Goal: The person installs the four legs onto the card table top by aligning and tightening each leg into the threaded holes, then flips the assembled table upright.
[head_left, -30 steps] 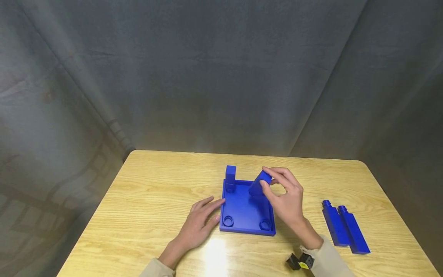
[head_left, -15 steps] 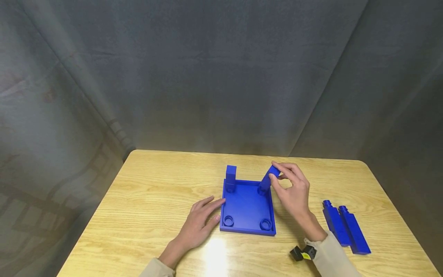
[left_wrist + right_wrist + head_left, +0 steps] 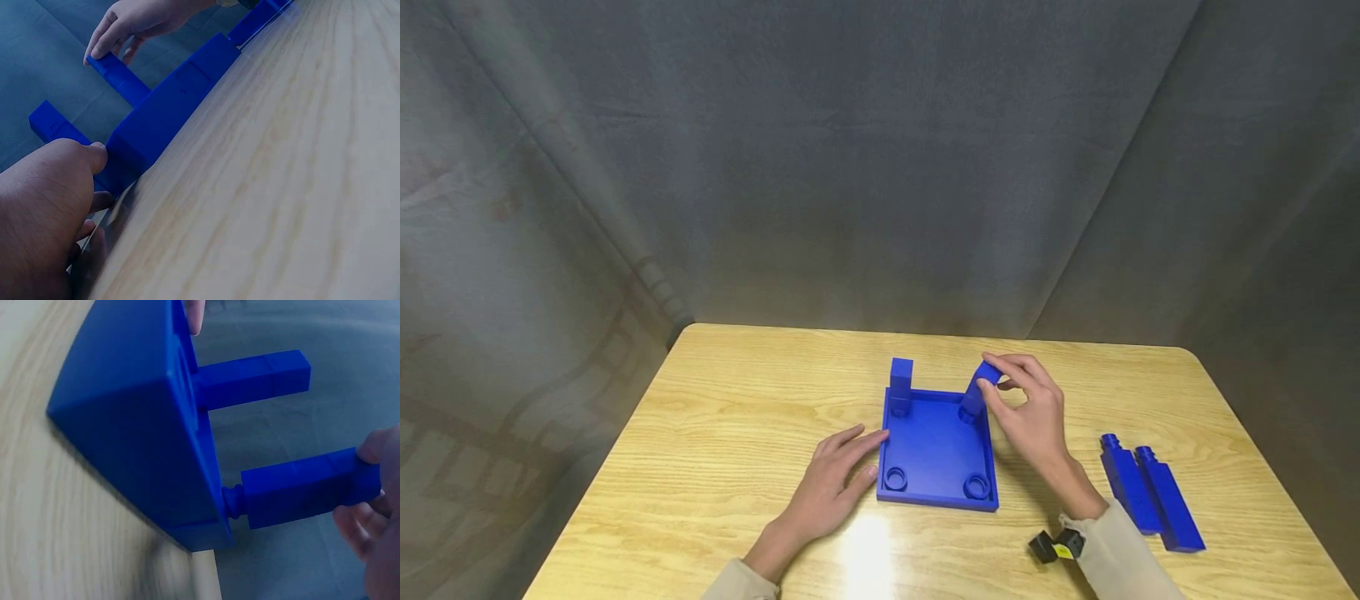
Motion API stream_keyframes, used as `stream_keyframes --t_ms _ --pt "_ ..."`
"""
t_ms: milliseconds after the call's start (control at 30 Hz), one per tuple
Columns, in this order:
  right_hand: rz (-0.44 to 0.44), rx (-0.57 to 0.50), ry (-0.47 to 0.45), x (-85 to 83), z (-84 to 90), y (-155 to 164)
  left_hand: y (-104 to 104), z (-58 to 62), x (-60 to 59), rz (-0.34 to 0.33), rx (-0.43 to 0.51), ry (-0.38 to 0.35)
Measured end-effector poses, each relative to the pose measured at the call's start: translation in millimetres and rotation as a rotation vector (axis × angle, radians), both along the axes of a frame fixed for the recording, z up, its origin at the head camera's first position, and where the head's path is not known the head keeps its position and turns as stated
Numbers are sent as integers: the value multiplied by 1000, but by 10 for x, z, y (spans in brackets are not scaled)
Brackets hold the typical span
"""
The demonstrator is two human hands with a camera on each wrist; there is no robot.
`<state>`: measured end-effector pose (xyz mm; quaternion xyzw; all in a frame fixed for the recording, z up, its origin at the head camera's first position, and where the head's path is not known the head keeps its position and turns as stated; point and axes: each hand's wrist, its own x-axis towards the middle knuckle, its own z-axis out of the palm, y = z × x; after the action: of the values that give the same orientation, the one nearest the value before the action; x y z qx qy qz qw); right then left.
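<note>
Grey curtain behind wooden counter (image 3: 737, 433). Blue base plate (image 3: 934, 454) at centre. Right hand (image 3: 1030, 417) pinches tilted blue post (image 3: 977, 390) at plate's 1 o'clock socket; right wrist view alone shows its peg outside the hole. Left hand (image 3: 835, 483), fingers flat, braces 9 o'clock edge. Upright post (image 3: 899, 385) at 11; two posts (image 3: 1150, 492) lying at 3.

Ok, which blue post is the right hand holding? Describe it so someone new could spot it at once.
On the wooden table lies a square blue base with round sockets at its corners. The held post is at the far right corner, its top pinched by the right hand. Unlike the upright post at the far left corner, it leans.
</note>
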<state>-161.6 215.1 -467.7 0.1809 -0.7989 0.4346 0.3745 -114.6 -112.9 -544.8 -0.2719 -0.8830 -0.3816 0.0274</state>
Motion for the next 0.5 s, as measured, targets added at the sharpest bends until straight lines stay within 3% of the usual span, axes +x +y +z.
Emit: stream_keyframes --t_ms 333,500 --pt "32 15 -82 20 55 0 -1 16 4 4 -3 -8" --pt "-9 49 -132 38 46 20 5 17 9 3 -4 2"
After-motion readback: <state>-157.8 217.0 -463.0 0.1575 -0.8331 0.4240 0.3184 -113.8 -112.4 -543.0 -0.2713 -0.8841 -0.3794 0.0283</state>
